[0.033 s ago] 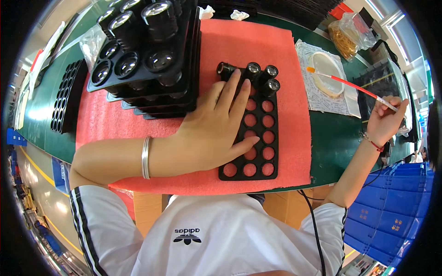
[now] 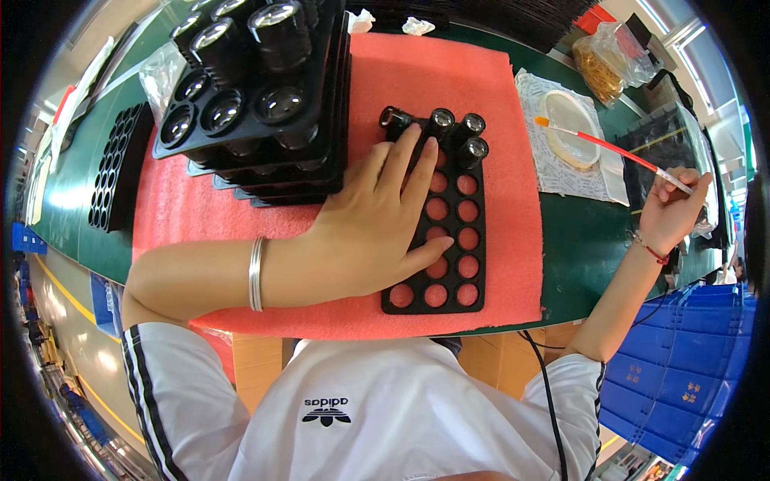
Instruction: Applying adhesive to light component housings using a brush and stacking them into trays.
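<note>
My left hand (image 2: pixel 373 212) lies palm down with its fingers stretched out over a black tray with round holes (image 2: pixel 451 280). Its index and middle fingertips reach the far end, beside a tilted black lens barrel (image 2: pixel 395 119); whether they touch it I cannot tell. Upright in that end stand more small black lens barrels (image 2: pixel 473 151) with glassy tops. Pink shows through the bare holes nearer me. My right hand (image 2: pixel 674 204), off to the right, is closed round the white end of a slim red brush (image 2: pixel 622 152), its orange bristles pointing left over a round pale dish (image 2: pixel 571 128).
A tall stack of black trays (image 2: pixel 233 148) bearing large lens barrels rises left of my hand. Beneath lies a pink foam mat (image 2: pixel 497 264) on a green table (image 2: pixel 573 264). Another holed black tray (image 2: pixel 120 168) sits far left. A bag of rubber bands (image 2: pixel 605 64) is back right, above blue crates (image 2: pixel 674 369).
</note>
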`<control>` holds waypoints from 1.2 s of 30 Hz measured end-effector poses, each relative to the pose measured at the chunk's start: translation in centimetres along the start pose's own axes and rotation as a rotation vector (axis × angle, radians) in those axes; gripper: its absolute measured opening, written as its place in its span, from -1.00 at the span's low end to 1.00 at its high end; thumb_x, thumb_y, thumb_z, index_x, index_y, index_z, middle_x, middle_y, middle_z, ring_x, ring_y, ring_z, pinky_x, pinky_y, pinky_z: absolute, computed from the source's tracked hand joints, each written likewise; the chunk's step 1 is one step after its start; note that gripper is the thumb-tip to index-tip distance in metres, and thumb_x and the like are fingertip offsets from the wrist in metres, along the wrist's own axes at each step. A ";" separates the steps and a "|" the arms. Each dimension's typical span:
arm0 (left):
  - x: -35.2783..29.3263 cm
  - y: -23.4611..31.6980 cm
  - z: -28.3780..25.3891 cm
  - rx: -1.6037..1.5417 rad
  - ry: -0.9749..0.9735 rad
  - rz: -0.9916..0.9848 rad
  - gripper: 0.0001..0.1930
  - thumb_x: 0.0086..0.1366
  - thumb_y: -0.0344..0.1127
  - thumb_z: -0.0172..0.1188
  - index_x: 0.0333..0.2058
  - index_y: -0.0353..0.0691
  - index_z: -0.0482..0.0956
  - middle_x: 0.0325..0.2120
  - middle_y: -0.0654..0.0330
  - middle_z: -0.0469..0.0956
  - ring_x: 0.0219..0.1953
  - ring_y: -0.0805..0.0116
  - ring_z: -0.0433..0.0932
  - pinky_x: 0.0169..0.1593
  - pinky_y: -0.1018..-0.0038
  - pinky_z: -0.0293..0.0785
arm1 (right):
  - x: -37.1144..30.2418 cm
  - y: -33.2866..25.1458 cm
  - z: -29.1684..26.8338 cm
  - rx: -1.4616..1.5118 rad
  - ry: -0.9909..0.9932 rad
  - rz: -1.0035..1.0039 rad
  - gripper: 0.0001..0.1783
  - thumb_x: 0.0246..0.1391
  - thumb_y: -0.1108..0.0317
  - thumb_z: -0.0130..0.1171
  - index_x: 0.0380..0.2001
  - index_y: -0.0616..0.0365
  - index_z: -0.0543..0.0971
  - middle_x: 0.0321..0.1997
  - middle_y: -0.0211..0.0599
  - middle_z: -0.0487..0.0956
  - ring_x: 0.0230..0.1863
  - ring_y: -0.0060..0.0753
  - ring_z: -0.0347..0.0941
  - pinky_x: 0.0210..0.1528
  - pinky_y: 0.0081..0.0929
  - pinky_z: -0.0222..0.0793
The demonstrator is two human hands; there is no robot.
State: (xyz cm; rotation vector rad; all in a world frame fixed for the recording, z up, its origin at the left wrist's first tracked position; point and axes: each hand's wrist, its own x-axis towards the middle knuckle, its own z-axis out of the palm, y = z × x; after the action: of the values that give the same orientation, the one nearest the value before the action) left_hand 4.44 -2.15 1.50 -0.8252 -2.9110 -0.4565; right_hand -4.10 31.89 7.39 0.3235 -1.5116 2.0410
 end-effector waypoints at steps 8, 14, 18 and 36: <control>1.0 -0.5 1.0 0.044 0.199 0.024 -0.18 0.04 -0.05 0.10 0.12 -0.45 -0.06 0.12 -0.24 -0.16 0.13 -0.17 -0.07 0.14 0.10 -0.03 | -0.1 0.0 0.2 -0.007 0.014 -0.023 -0.56 0.15 0.11 -0.18 -0.68 0.18 0.34 -0.70 -0.35 0.26 -0.68 -0.58 0.09 -0.64 -0.67 0.00; 1.2 -0.6 1.6 0.081 0.207 -0.050 -0.16 0.06 -0.01 0.06 0.13 -0.43 -0.13 0.12 -0.30 -0.20 0.14 -0.28 -0.15 0.16 0.01 -0.16 | 0.2 0.3 -0.4 0.002 0.005 -0.015 -0.57 0.15 0.11 -0.17 -0.66 0.19 0.34 -0.70 -0.34 0.26 -0.68 -0.57 0.09 -0.64 -0.67 0.00; 1.2 -0.6 1.3 0.076 0.163 -0.038 -0.16 0.06 0.00 0.05 0.14 -0.40 -0.15 0.13 -0.31 -0.25 0.14 -0.29 -0.15 0.13 -0.04 -0.15 | 0.0 0.2 0.0 -0.002 -0.020 -0.007 -0.56 0.15 0.10 -0.18 -0.67 0.19 0.33 -0.71 -0.34 0.25 -0.69 -0.57 0.08 -0.63 -0.66 0.01; 2.3 0.1 1.5 -0.091 0.257 -0.134 -0.26 0.12 -0.22 -0.04 0.13 -0.47 -0.22 0.11 -0.39 -0.25 0.18 -0.27 -0.25 0.20 0.12 -0.21 | 0.2 0.4 -0.4 -0.005 0.021 -0.048 -0.57 0.16 0.12 -0.20 -0.67 0.19 0.33 -0.71 -0.34 0.26 -0.68 -0.55 0.10 -0.64 -0.65 -0.01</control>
State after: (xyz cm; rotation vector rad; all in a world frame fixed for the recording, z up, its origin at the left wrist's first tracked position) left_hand 2.54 -0.52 0.47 -0.5364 -2.7322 -0.6580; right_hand -4.44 32.21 7.06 0.3329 -1.4818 1.9971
